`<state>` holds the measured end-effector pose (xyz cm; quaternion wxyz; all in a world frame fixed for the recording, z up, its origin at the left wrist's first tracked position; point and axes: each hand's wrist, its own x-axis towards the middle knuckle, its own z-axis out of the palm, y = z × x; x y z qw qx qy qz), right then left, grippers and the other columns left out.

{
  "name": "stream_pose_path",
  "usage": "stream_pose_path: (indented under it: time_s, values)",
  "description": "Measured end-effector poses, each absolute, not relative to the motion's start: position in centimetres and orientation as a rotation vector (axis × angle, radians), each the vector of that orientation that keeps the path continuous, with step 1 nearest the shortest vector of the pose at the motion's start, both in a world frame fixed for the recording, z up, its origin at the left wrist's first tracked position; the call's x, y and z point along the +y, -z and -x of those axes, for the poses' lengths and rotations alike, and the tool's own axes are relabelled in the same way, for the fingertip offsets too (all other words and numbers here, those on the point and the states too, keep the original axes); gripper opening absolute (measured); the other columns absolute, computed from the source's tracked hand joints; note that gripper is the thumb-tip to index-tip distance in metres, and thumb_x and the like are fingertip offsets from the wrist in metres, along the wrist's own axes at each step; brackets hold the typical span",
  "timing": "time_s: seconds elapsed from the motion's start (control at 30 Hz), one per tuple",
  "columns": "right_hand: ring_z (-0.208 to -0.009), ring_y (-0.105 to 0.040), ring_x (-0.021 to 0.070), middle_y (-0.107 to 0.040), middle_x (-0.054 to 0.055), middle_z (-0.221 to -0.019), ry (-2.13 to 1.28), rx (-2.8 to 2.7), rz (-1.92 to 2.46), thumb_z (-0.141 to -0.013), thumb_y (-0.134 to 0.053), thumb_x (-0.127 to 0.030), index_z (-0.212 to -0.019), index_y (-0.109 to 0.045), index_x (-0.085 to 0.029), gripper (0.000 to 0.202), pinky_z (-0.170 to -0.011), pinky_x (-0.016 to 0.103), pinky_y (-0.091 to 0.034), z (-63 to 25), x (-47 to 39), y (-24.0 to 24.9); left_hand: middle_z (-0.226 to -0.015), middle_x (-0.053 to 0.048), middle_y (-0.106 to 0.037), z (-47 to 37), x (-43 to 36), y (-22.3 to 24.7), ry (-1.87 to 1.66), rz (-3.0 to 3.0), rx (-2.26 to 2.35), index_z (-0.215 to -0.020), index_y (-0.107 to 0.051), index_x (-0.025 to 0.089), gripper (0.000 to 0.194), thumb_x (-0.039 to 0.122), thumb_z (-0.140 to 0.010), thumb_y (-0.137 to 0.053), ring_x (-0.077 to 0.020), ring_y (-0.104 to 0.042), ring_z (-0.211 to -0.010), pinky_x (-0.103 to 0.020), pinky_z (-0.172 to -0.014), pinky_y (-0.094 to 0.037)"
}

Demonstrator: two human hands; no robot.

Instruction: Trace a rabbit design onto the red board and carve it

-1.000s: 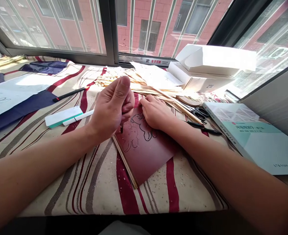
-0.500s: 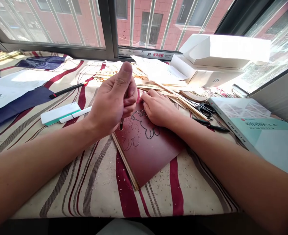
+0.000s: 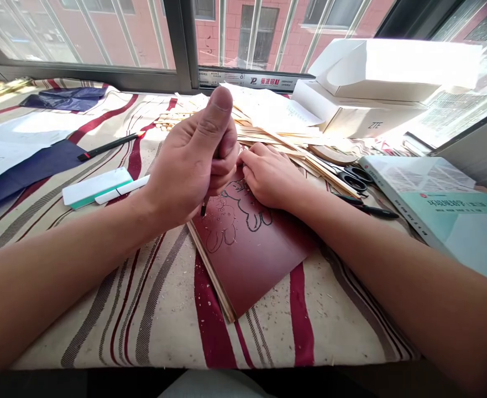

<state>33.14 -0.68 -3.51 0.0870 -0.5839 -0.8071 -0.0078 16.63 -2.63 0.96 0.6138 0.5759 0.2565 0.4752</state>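
Observation:
A reddish-brown board (image 3: 263,262) with pale layered edges lies on the striped cloth. Two cartoon figures with long ears are outlined on it, the right one in heavier black lines. My left hand (image 3: 197,155) is a closed fist with its thumb up, over the board's left side. From under the fist pokes the dark end of a thin tool (image 3: 203,209), close to the left figure; the rest is hidden in the fingers. My right hand (image 3: 270,177) presses on the board's far part, its fingers bent at the far edge and covering part of the right figure.
Wood strips (image 3: 309,160), scissors (image 3: 353,179) and a black pen (image 3: 378,211) lie beyond and right of the board. A thick book (image 3: 446,190) and a white box (image 3: 371,119) stand farther right. Leftward are a black marker (image 3: 108,147) and a white-and-green case (image 3: 98,188). Crumbs speckle the cloth.
The camera view has shifted slightly. My left fist and the tool end have moved only a little over the left figure. My right hand stays in place on the board.

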Motion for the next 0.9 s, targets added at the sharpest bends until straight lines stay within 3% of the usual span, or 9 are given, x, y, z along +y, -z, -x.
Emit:
stream_pose_path:
  time_s: [0.33, 0.53, 0.63, 0.8, 0.9]
  values:
    - [-0.13, -0.063, 0.0426, -0.065, 0.024, -0.141, 0.028, -2.407, 1.726, -0.109, -0.037, -0.022, -0.132, -0.068, -0.012, 0.04, -0.109, 0.059, -0.05, -33.2, -0.7, 3.6, -0.046, 0.008, -0.029, -16.7, -2.7, -0.9, -1.087, -1.345, 0.626, -0.06, -0.043, 0.02, 0.063, 0.036, -0.12, -0.033, -0.0039, -0.021, -0.037, -0.017, -0.039, -0.017]
    - [-0.127, -0.063, 0.0408, -0.065, 0.024, -0.14, 0.033, -2.389, 1.72, -0.107, -0.036, -0.023, -0.13, -0.068, -0.013, 0.04, -0.109, 0.058, -0.049, -33.2, -0.7, 3.7, -0.047, 0.008, -0.029, -16.8, -2.8, -0.6, -1.084, -1.361, 0.585, -0.06, -0.041, 0.021, 0.06, 0.04, -0.117, -0.047, -0.0044, -0.018, -0.039, -0.018, -0.037, -0.017]
    - [-0.129, -0.061, 0.0412, -0.065, 0.023, -0.142, 0.024, -2.379, 1.71, -0.108, -0.035, -0.024, -0.128, -0.069, -0.014, 0.04, -0.109, 0.058, -0.049, -33.3, -0.6, 3.9, -0.047, 0.007, -0.029, -16.8, -2.4, -0.6, -1.006, -1.381, 0.606, -0.059, -0.04, 0.021, 0.062, 0.037, -0.119, -0.036, -0.004, -0.019, -0.036, -0.016, -0.037, -0.018]
    - [-0.132, -0.061, 0.0417, -0.064, 0.022, -0.143, -0.002, -2.353, 1.716, -0.108, -0.037, -0.026, -0.128, -0.068, -0.015, 0.039, -0.112, 0.059, -0.048, -33.4, -0.5, 4.1, -0.044, 0.008, -0.026, -16.9, -1.6, -1.1, -0.809, -1.329, 0.63, -0.058, -0.039, 0.02, 0.067, 0.046, -0.119, -0.03, -0.0036, -0.016, -0.034, -0.015, -0.037, -0.017]
    - [-0.134, -0.06, 0.0428, -0.064, 0.022, -0.144, 0.004, -2.335, 1.717, -0.108, -0.039, -0.026, -0.127, -0.068, -0.015, 0.037, -0.112, 0.061, -0.047, -33.4, -0.5, 4.1, -0.046, 0.007, -0.027, -17.0, -2.0, -0.7, -0.894, -1.371, 0.621, -0.058, -0.039, 0.021, 0.065, 0.038, -0.12, -0.027, -0.0045, -0.018, -0.035, -0.017, -0.037, -0.017]
